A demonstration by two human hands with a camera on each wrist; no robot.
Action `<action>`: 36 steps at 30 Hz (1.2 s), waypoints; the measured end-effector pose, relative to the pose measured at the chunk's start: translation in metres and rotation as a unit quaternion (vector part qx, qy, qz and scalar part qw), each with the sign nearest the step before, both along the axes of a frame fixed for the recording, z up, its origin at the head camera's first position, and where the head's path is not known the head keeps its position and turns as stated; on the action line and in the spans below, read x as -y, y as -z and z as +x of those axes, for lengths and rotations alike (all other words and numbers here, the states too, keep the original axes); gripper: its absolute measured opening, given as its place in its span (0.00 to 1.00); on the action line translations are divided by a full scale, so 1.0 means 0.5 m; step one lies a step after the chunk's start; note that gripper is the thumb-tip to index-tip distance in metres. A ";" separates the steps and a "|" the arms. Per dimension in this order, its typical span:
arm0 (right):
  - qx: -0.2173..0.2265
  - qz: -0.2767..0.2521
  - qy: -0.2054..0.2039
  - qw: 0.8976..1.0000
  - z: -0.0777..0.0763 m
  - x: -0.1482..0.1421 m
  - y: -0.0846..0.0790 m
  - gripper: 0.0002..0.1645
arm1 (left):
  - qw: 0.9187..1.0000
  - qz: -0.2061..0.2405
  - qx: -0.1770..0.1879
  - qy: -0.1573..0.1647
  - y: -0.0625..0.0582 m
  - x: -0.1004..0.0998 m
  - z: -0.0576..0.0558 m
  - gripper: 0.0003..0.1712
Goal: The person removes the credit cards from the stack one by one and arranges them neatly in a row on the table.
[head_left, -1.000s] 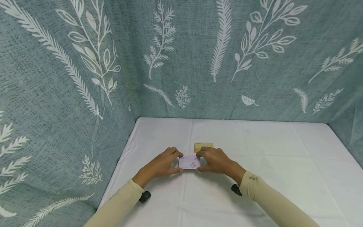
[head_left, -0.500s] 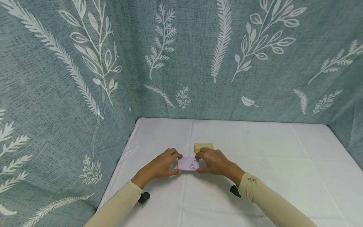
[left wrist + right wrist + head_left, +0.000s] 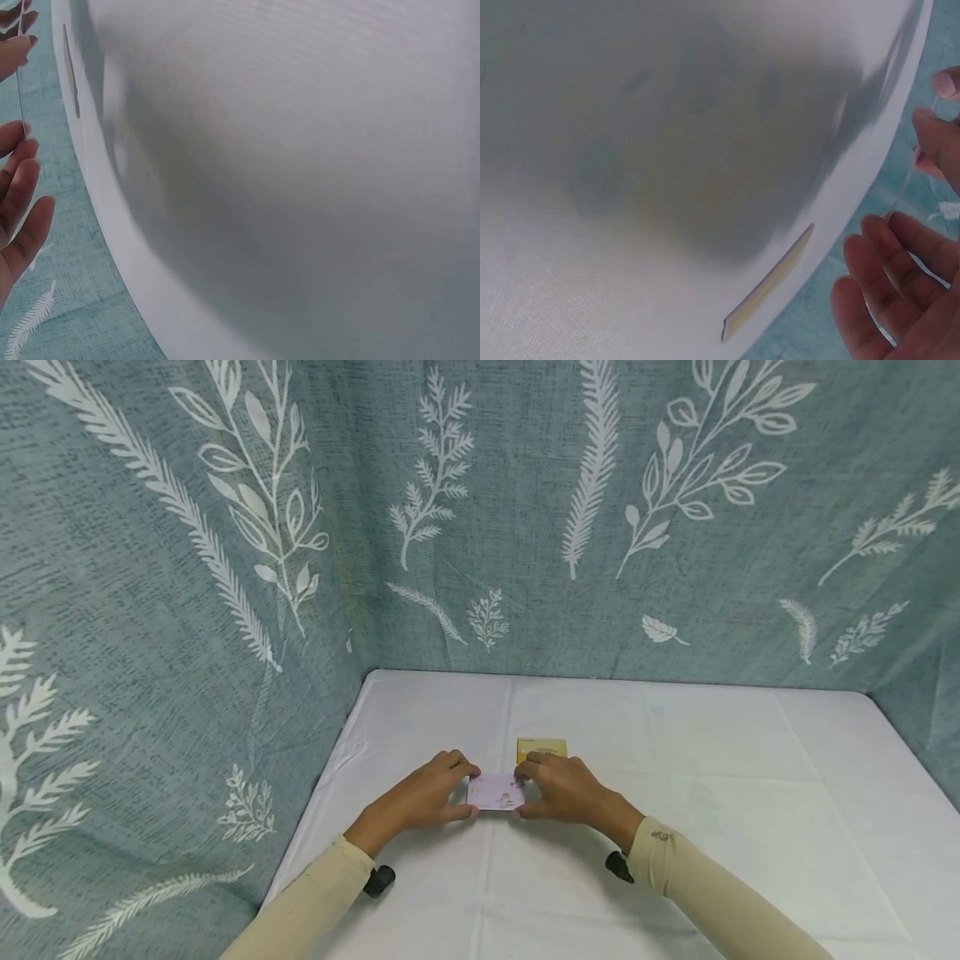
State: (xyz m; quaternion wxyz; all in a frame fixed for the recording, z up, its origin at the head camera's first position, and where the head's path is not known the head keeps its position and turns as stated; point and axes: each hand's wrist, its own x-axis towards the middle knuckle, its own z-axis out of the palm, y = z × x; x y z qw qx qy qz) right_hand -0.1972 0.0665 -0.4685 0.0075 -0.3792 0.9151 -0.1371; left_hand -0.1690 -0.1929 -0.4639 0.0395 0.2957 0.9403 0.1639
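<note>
A thin pale pink card with small printed figures is stretched between both hands, raised over the white tablecloth. My left hand pinches its left end, thumb at the near corner and index finger at the far one. At the right end my right hand grips it the same way. The left wrist view shows the card edge-on as a thin line, the other fingers spread loosely. Flat on the cloth, just beyond the right hand, lies a yellow card, partly covered by that hand; the right wrist view also shows this yellow card.
The white-covered table reaches back to a teal curtain with white leaf prints, which also hangs along the left side. A small black device shows beneath the left wrist, and another black device beneath the right.
Both hands have shifted very slightly left with the pink card, keeping the same grip. The yellow card lies where it was; the head view has turned a little.
</note>
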 end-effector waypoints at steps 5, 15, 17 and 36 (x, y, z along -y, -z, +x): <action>0.007 -0.001 0.000 1.000 0.002 0.005 -0.001 0.31 | 1.000 0.003 -0.002 0.000 0.001 0.005 0.002 0.29; 0.010 -0.007 0.011 1.000 0.010 0.016 0.004 0.30 | 1.000 -0.005 0.011 -0.010 0.000 0.012 0.007 0.30; 0.012 -0.006 0.014 1.000 0.011 0.018 0.005 0.30 | 1.000 -0.004 0.012 -0.007 0.001 0.013 0.007 0.30; 0.009 0.003 0.019 1.000 0.013 0.027 0.016 0.30 | 1.000 -0.010 0.012 0.001 0.008 0.017 0.006 0.29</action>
